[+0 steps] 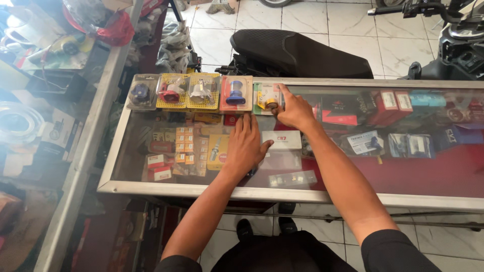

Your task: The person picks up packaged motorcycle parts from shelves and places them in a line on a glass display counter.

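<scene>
**Two hands on a glass counter, right hand at a small packaged part**

Head view: the person leans over a glass-topped counter (433, 174) with a metal frame. A row of blister packs lies along the far edge of the glass: a dark one (142, 92) at the left, two yellow-backed ones (173, 91) (204, 91), a red-backed pack with a blue part (236, 93), and a green and yellow pack (267, 97) at the right end of the row.

The right hand (295, 111) rests on that last pack, forefinger stretched out along its right edge and thumb pressed near a small dark part on its front. The fingers seem to pinch or press the pack against the glass, though whether they truly grip it is hard to tell from this angle.

The left hand (246, 146) lies flat on the glass just in front of the red-backed pack, palm down, fingers together and straight, holding nothing.

Under the glass sit small boxes and packets in yellow, red and white. Beyond the counter stands a motorbike with a black seat (302, 53) on a tiled floor.
</scene>
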